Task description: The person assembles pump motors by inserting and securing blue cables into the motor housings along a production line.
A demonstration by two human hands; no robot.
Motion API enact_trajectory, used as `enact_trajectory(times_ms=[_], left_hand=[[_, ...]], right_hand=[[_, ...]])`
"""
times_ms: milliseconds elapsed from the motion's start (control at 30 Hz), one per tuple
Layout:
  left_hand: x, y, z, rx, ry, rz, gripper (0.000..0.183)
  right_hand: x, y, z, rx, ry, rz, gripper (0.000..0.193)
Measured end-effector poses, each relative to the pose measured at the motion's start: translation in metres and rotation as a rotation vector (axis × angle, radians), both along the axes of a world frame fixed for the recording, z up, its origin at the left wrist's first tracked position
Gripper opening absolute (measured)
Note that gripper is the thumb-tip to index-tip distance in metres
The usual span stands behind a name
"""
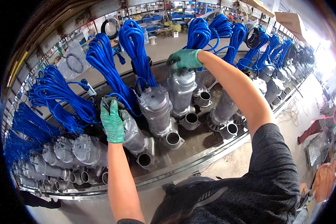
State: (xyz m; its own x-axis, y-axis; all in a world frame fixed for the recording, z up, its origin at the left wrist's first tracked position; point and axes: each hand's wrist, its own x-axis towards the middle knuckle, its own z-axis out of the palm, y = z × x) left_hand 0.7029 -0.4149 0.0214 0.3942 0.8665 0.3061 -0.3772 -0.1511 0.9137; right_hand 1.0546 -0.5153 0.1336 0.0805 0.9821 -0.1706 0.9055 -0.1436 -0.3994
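Note:
Grey metal submersible pumps with round outlet flanges stand in a row on a long bench. My left hand, in a green glove, closes over the top end of one tilted pump, beside its blue cable. My right hand, gloved alike, curls over the top of another pump; its fingertips are partly hidden. Between my hands stands a third pump, untouched. Bundled blue cables rise behind the pumps, and one coil leans close to my left hand.
The bench's metal edge curves along the near side. More pumps crowd the left, and others run off to the right. Shelves with blue bins lie beyond the bench. Another person is at the far right.

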Motion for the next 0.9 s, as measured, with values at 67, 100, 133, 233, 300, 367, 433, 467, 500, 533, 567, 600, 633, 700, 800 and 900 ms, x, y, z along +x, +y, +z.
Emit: enact_trajectory(times_ms=[67, 100, 133, 233, 300, 367, 433, 467, 500, 533, 567, 600, 633, 700, 800, 900], left_hand=[[-0.001, 0.002, -0.001, 0.006, -0.002, 0.0, 0.008], [-0.001, 0.003, -0.002, 0.005, 0.005, 0.006, 0.008], [-0.002, 0.004, -0.003, 0.004, 0.012, 0.011, 0.008], [0.002, 0.003, -0.003, 0.013, 0.024, 0.006, 0.009], [0.001, 0.005, -0.005, 0.031, 0.017, 0.02, 0.01], [0.0, 0.006, -0.007, 0.032, 0.015, 0.019, 0.01], [-0.002, 0.009, -0.008, 0.012, 0.017, 0.004, 0.01], [-0.001, 0.008, -0.009, 0.008, 0.006, 0.009, 0.01], [0.001, 0.008, -0.009, 0.003, -0.004, 0.014, 0.011], [0.0, 0.007, -0.01, -0.002, -0.015, 0.019, 0.011], [-0.001, 0.007, -0.009, 0.026, -0.008, 0.025, 0.011], [0.0, 0.008, -0.01, 0.029, -0.019, 0.026, 0.011], [0.002, 0.01, -0.013, 0.032, -0.029, 0.027, 0.011], [0.001, 0.011, -0.011, 0.0, -0.021, 0.028, 0.011], [0.0, 0.009, -0.01, -0.027, -0.05, -0.021, 0.011], [0.004, 0.012, -0.013, 0.015, -0.079, -0.027, 0.011]], right_hand=[[-0.002, 0.0, -0.002, 0.077, -0.082, 0.03, 0.049], [-0.001, 0.002, -0.007, 0.129, -0.129, 0.045, 0.048], [-0.001, 0.004, -0.012, 0.181, -0.175, 0.061, 0.047], [0.012, 0.028, -0.058, 0.408, -0.407, -0.133, 0.039], [-0.002, 0.038, -0.076, 0.476, -0.313, -0.352, 0.039], [-0.013, 0.042, -0.079, 0.485, -0.336, -0.426, 0.04], [-0.023, 0.04, -0.075, 0.467, -0.369, -0.522, 0.039], [-0.031, 0.033, -0.071, 0.453, -0.382, -0.576, 0.039], [-0.03, 0.033, -0.075, 0.513, -0.442, -0.523, 0.037], [-0.031, 0.031, -0.078, 0.494, -0.433, -0.501, 0.039], [-0.032, 0.031, -0.075, 0.479, -0.432, -0.475, 0.042], [-0.033, 0.03, -0.073, 0.464, -0.431, -0.449, 0.044], [-0.033, 0.03, -0.07, 0.441, -0.44, -0.451, 0.043], [-0.035, 0.032, -0.065, 0.399, -0.45, -0.449, 0.041], [-0.02, 0.02, -0.045, 0.277, -0.266, -0.272, 0.04], [0.01, 0.008, -0.039, 0.246, -0.354, -0.044, 0.039]])
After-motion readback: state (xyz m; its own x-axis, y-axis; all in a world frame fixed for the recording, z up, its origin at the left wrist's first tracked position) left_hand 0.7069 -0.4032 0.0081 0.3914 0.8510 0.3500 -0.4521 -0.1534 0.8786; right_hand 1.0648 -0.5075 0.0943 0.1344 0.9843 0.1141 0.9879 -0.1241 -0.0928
